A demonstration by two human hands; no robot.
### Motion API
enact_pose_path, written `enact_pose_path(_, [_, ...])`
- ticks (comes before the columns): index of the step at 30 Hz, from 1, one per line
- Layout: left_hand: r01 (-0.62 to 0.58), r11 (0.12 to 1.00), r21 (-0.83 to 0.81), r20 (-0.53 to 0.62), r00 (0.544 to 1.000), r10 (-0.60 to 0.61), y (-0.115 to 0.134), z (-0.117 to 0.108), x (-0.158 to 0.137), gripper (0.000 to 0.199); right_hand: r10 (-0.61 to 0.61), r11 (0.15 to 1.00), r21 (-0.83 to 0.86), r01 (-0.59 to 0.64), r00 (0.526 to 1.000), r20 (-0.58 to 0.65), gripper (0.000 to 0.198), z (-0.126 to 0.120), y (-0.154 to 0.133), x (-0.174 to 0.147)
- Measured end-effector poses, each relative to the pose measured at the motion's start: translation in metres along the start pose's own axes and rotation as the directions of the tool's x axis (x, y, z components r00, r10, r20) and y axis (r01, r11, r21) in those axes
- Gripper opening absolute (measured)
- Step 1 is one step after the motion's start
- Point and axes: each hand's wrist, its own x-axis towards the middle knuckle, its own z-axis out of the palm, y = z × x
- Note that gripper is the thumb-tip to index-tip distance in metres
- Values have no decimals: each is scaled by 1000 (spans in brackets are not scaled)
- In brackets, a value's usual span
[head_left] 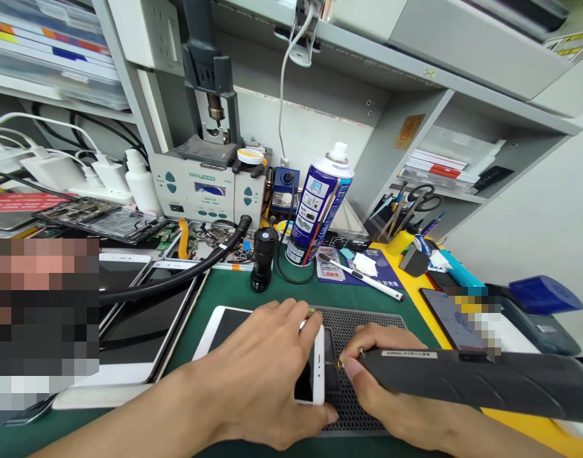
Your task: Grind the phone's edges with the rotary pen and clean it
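A white phone (319, 366) with a dark screen lies sideways above a black perforated mat (368, 318). My left hand (272, 362) is closed across it, fingers over the far edge and thumb at the near edge. My right hand (382, 381) grips a black handheld power tool (429, 372) near its front. The tool's thin tip points left at the phone's right end; I cannot tell whether it touches. A flat dark piece (330, 356) shows beneath that end of the phone. My left hand hides much of the screen.
Behind the hands stand a black flashlight (263, 259), a spray can (319, 207) and a hot-air station (210, 187) with a black hose (219, 251). A white pen-like tool (363, 277) lies behind the mat. Tablets (143, 318) are at left, another phone (451, 321) at right.
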Motion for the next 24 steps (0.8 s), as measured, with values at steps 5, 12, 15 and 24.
enact_pose_path(5, [-4,1000,8,2,1000,3,0,1,0,53,0,1000,-9,0,1000,7,19,1,2,-1])
enact_pose_path(12, [-10,1000,15,4,1000,10,0,1,-1,54,19,1000,-3,-19,998,57,19,-1,1,-2])
enact_pose_path(15, [-10,1000,13,3,1000,10,-1,0,-1,54,45,999,-17,-44,997,61,18,0,3,-3])
enact_pose_path(24, [-7,999,32,5,1000,7,-1,2,0,53,91,996,4,-92,988,123,16,2,11,-6])
